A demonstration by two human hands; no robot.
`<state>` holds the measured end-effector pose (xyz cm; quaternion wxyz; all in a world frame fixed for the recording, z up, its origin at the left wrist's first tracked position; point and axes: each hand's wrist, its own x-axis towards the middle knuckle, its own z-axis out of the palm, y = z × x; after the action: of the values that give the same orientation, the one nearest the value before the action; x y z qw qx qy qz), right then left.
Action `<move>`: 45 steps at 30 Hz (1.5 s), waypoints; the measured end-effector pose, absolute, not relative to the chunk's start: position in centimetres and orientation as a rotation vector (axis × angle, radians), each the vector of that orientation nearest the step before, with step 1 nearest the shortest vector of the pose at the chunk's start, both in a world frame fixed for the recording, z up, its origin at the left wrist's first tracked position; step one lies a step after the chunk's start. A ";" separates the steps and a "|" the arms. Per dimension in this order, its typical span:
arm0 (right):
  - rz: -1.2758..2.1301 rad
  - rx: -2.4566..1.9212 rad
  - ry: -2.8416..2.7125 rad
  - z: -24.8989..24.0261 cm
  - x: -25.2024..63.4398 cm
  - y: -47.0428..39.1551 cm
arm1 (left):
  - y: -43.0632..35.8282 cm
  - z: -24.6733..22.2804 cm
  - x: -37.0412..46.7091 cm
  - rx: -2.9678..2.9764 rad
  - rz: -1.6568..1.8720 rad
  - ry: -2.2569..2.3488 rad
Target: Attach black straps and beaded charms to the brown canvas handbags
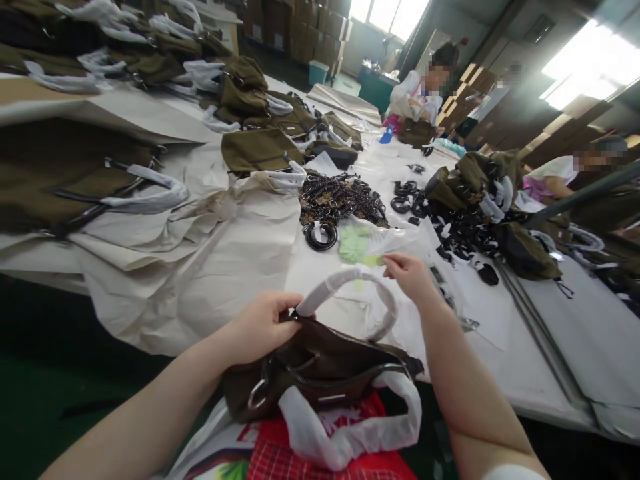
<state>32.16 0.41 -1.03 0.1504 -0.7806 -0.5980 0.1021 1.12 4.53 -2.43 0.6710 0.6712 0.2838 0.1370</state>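
The left hand (265, 327) has a narrow grip, thumb and fingers closed on the top edge of an olive-brown handbag (345, 385) beside the root of its far handle (333, 283). The right hand (407, 273) reaches over the tabletop (515, 377), its grip a fingertip pinch on a yellow-green slip (373, 260). The handbag sits against the person's red checked apron (300, 460), at the near edge of the tabletop, its zipped mouth gaping. Both handles are wrapped in white; the far one arches up, while the near handle (350, 447) hangs over the front. A metal ring (257, 395) is at the bag's left end.

Just beyond the pinched slip lies a loose heap of green slips (354, 243). Beside it are a coiled black strap (320, 237) and a mound of chain straps (345, 200). To the right, black strap bundles (465, 240) lie below a pile of olive handbags (470, 180). On the left, wrinkled paper (200, 267) covers the tabletop, with a large olive bag (60, 167) lying on it; more wrapped-handle bags (240, 87) are heaped behind. Farther off, a co-worker (413, 97) stands close to another bag (417, 133), and cardboard boxes (320, 30) are stacked at the back.
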 end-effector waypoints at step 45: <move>0.760 -2.295 -1.914 -2.8 17.8 -7.7 | 3.6 -1.8 3.2 1.164 0.243 0.554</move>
<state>17.80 -7.75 -2.77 0.0292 -0.7440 -0.6204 0.2464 3.22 3.61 -1.79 0.7924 0.5414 0.2575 0.1129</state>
